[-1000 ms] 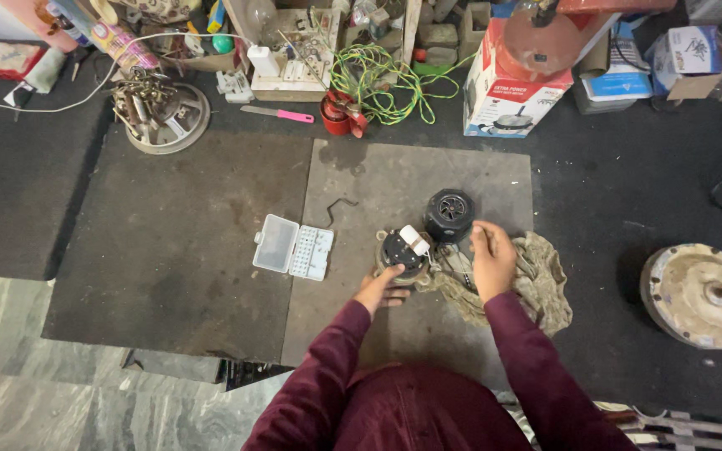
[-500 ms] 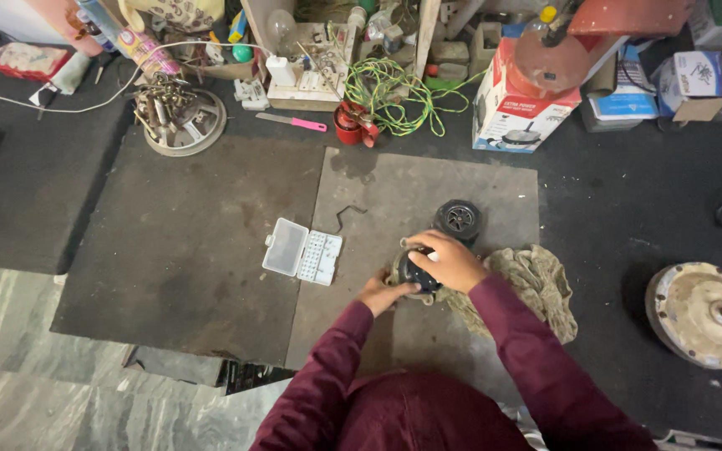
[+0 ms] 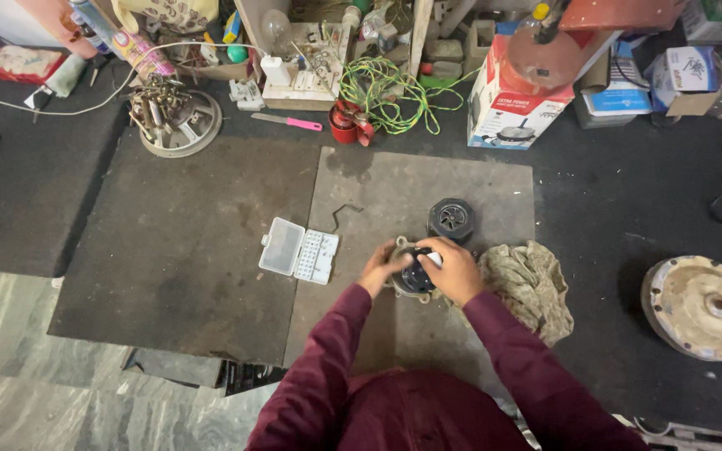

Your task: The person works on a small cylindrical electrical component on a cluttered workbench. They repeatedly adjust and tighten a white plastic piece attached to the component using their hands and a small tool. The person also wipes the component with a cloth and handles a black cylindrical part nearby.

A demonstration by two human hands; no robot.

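Both my arms reached forward in maroon sleeves, elbows bent, wrists drawn close together. My left hand (image 3: 378, 269) curled inward in a side grip, while my right hand (image 3: 453, 271) arched over, fingers clamped downward.

Floor covering: dark rubber mats (image 3: 177, 242) beside a grey mat (image 3: 428, 192), pale marble floor (image 3: 35, 376) at the near edge. Lying on them: open clear plastic parts box (image 3: 298, 251), round black part (image 3: 450, 219), small motor (image 3: 414, 276), crumpled rag (image 3: 528, 284), pink-handled knife (image 3: 287, 122), red cup (image 3: 345, 125), round metal disc (image 3: 704, 307).
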